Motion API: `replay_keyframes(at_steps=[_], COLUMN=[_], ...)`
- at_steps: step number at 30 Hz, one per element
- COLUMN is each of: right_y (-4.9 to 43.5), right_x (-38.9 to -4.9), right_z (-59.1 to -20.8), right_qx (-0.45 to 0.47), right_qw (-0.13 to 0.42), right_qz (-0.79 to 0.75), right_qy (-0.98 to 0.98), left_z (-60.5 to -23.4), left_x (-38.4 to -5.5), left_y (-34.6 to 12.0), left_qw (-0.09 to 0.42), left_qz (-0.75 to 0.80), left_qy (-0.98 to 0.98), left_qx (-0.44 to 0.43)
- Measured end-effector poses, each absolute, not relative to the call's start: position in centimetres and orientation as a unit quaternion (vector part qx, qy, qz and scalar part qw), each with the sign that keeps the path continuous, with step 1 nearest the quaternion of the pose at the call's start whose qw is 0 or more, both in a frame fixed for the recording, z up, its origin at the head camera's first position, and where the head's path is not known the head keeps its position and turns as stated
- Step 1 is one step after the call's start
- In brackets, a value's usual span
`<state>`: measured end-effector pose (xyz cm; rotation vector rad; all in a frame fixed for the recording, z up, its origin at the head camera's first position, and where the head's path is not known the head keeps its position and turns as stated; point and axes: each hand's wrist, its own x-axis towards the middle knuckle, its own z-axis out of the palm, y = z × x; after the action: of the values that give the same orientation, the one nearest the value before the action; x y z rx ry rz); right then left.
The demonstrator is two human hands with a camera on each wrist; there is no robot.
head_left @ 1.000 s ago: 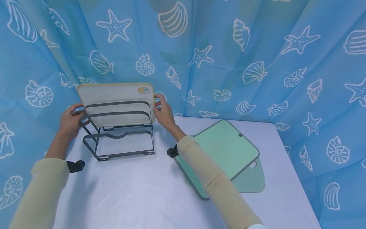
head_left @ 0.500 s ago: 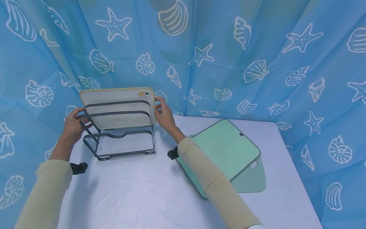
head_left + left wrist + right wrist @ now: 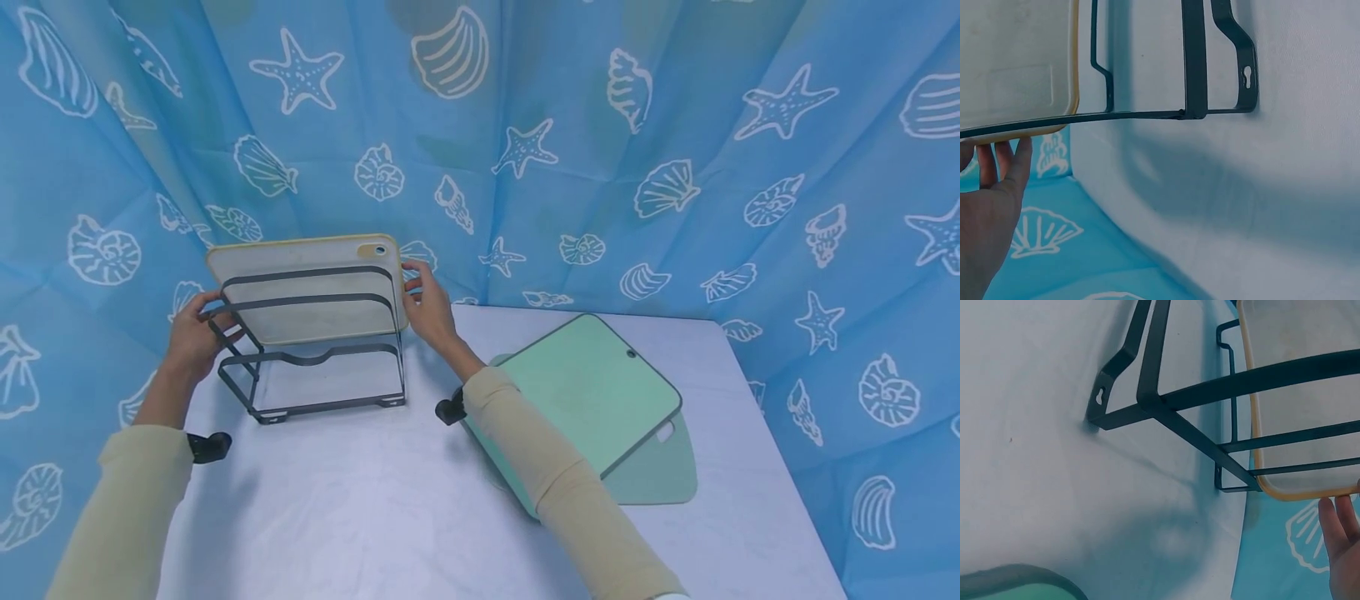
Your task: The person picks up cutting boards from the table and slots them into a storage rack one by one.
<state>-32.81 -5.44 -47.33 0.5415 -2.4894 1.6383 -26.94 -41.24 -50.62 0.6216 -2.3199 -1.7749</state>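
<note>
A white cutting board (image 3: 300, 254) with a yellow rim and a small hanging hole leans upright behind the rear bars of a black metal rack (image 3: 330, 407). At its left edge, the left hand (image 3: 193, 337) holds the board; in the left wrist view its fingers (image 3: 1021, 164) meet the yellow rim. My right hand (image 3: 431, 310) grips the opposite edge, below the hole, with fingertips on the rim in the right wrist view. The board's lower edge shows just above the rack's low front bar in the head view.
On the right of the white table (image 3: 337, 508) lies a light green board (image 3: 600, 383) with a dark rim. Under it is a duller green board (image 3: 660, 471), partly covered. A blue shell-patterned curtain (image 3: 540, 100) hangs behind the rack.
The white cutting board has come down lower in the rack, and both hands have sunk with it. The left hand has also shifted slightly right. The rack and green boards have stayed put.
</note>
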Motion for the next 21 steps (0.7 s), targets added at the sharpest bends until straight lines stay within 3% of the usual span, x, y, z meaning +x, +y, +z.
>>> replay_keyframes(at_steps=[5, 11, 16, 21], right_y=[-5.3, -4.8, -4.0, -2.3], right_x=[-32.4, -32.0, -31.5, -30.9], right_z=[-47.3, -47.2, -47.1, -47.0], right_qx=[0.176, 0.175, 0.186, 0.195], right_qw=[0.055, 0.05, 0.054, 0.056], right_qz=[0.544, 0.548, 0.556, 0.558], right_qy=[-0.819, -0.816, -0.808, -0.805], left_z=[-45.6, -45.9, -47.2, -42.3], left_x=[-24.2, -24.4, -24.8, -21.7], left_y=[-37.7, -38.6, -41.2, -38.9], left_qw=[0.056, 0.063, 0.139, 0.166], left_qz=[-0.596, -0.595, -0.683, -0.722], left_qy=[-0.771, -0.767, -0.684, -0.649], left_qx=[0.215, 0.232, 0.216, 0.174])
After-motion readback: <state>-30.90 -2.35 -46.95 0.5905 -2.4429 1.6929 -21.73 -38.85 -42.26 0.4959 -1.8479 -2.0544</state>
